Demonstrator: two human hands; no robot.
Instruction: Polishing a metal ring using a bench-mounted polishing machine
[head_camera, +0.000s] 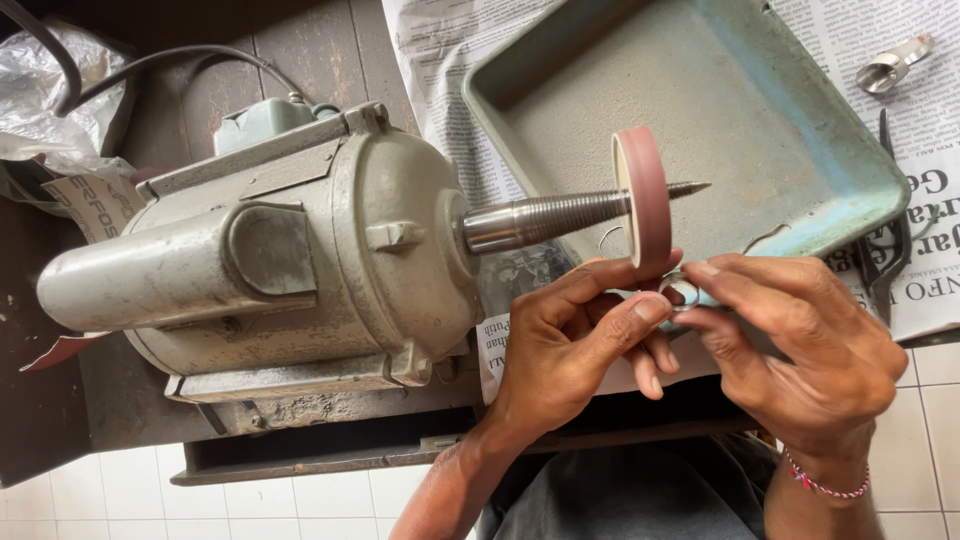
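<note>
A grey electric motor (270, 260) lies on a dark bench, its tapered threaded spindle (560, 215) pointing right. A pink-red abrasive wheel (640, 200) sits on the spindle. My left hand (575, 340) and my right hand (790, 340) meet just under the wheel's lower edge. Together their fingertips pinch a small silver ring (682, 290), held against or very near the wheel's rim. Fingers hide most of the ring.
A worn blue-green metal tray (850, 170) lies behind the wheel on newspaper (440, 60). A shiny metal piece (893, 65) and dark pliers-like tool (885, 250) rest at the right. Crumpled plastic (50, 90) and a cable (190, 55) are at the left. White floor tiles show below.
</note>
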